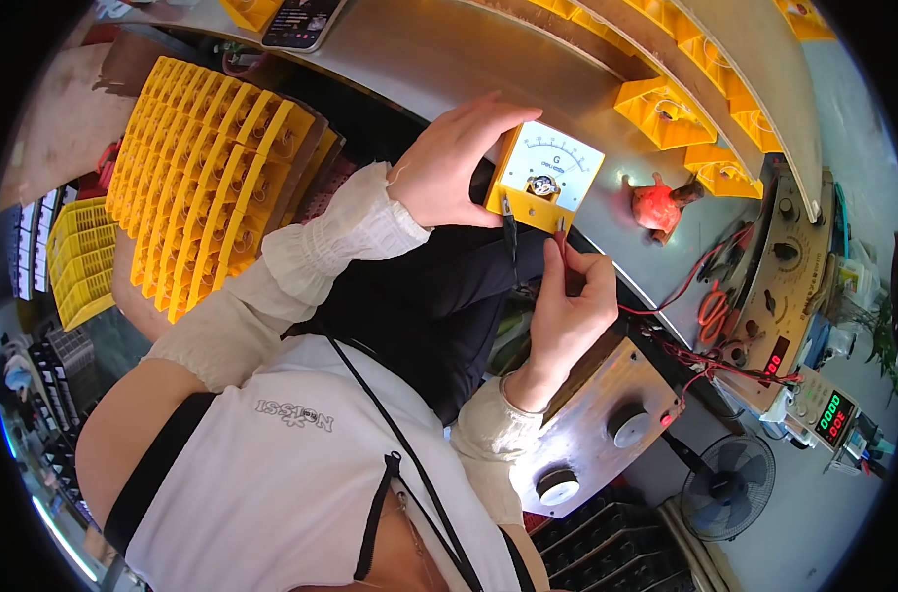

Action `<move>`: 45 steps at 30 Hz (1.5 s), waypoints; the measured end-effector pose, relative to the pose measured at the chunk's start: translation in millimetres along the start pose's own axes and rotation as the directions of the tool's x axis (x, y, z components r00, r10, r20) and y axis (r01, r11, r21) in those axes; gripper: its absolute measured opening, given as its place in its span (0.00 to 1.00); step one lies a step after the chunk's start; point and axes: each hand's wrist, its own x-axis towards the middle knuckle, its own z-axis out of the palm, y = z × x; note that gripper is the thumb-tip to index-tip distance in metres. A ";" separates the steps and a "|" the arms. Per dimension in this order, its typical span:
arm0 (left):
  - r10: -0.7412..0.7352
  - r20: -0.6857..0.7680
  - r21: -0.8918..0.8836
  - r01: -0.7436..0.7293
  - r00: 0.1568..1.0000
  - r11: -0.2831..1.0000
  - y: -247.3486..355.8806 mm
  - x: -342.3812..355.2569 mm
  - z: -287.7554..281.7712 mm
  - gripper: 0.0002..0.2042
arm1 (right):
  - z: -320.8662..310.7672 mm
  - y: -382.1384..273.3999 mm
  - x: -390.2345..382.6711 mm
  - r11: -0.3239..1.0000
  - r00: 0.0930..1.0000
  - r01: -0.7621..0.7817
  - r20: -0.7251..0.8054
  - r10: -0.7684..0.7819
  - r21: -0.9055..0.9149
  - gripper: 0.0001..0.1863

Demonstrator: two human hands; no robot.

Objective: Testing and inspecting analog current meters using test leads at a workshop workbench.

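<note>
2 hands show in the head view, apart from each other, both on 1 yellow meter (552, 163) over the lap, beside the desk (419, 61). The left hand (461, 166) grips its left side; the right hand (579, 301) pinches a red clip (561, 237) at the lower right terminal. The black clip (509, 230) looks already attached at lower left; the red connection seems unfinished, though I cannot tell whether it touches.

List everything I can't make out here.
All in the head view:
- Back of the meter: hidden behind its own front.
- Part of the red clip: covered by the right hand.
- Far end of the phone: cut off by the top edge.
- Dial numerals: too small.
</note>
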 end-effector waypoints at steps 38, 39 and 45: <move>-0.089 0.259 -0.647 0.241 0.962 0.723 38.2 -15.4 -13.5 0.53 | -27.6 -31.2 -47.3 0.929 0.967 0.128 -0.253 -0.038 0.348 0.18; -0.082 0.261 -0.644 0.237 0.962 0.727 38.9 -13.9 -12.6 0.53 | -29.8 -34.5 -47.6 0.925 0.966 0.138 -0.253 -0.048 0.353 0.18; -0.044 0.371 -0.733 0.321 0.928 0.599 38.1 -10.2 -3.9 0.53 | -38.0 -40.7 -49.0 0.938 0.960 0.160 -0.270 -0.076 0.306 0.21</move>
